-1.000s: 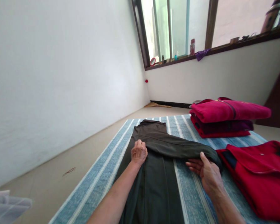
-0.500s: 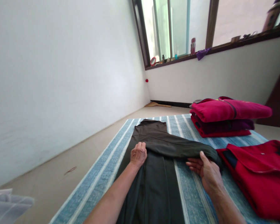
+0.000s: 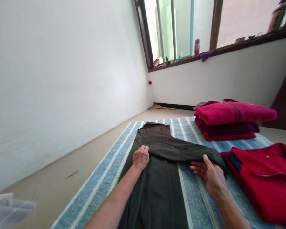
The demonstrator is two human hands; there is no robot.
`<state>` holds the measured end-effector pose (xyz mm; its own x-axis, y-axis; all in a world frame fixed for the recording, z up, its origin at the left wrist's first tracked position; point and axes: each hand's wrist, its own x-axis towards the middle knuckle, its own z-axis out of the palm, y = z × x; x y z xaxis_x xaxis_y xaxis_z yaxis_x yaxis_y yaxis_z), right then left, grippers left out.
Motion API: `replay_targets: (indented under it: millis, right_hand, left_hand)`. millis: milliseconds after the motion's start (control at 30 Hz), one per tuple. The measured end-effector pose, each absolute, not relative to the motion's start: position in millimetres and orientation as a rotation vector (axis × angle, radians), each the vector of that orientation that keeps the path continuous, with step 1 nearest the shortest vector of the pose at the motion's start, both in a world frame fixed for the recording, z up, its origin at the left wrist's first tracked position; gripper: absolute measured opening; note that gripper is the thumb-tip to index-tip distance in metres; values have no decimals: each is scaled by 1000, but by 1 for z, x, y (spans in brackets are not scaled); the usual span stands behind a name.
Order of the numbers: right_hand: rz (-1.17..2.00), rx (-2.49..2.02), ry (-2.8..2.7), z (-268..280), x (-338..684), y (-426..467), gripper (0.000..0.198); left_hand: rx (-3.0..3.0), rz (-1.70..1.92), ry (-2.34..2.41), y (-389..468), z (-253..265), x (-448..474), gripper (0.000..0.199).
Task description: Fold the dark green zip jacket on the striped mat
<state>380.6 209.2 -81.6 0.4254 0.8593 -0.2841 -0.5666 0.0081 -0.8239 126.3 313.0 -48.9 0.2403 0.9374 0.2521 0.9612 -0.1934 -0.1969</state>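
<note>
A dark jacket [image 3: 160,190] lies lengthwise on a blue-and-white striped cover [image 3: 95,190], its collar at the far end. One sleeve [image 3: 176,148] stretches across to the right. Near the top of that sleeve, my left hand [image 3: 140,157] is closed on the jacket's fabric, fingertips curled out of sight. Farther right, my right hand [image 3: 212,178] grips the sleeve toward its end, thumb on top and fingers underneath. The sleeve's end droops behind the right hand and is partly hidden.
A folded red garment [image 3: 271,181] lies right of my right hand. Behind it stands a stack of folded pink, purple and red clothes [image 3: 235,113]. A white wall [image 3: 69,79] rises on the left. Small items, including a pink bottle [image 3: 197,47], line the windowsill.
Almost nothing differs. My left hand has shifted very slightly left, while my right hand keeps its hold on the sleeve.
</note>
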Motion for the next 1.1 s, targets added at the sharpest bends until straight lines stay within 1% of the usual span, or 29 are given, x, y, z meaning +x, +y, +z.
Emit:
replay_targets:
  millis: [233,600,833,1000,1100]
  right_hand:
    - [1153,-1084,-344,-82,382,209,44]
    - [1138,-1054,-336,-81,383,210,40]
    - [1196,-883,-304,-79,388,210,34]
    - [1255,-753,-287,-76,391,210,26]
    - [1302,-713,-255,-73,392,210,26]
  left_hand:
    - [-2145,-83,-1701,320,-47,131,23]
    - [-2260,-44,-1616,324,-42,124,27]
    - [-2377,-36,-1619,327,-36,117,25]
    - [-2478,-78,-1616,333,-38,109,31]
    - [-2520,-112,-1606,335,-40,105,31]
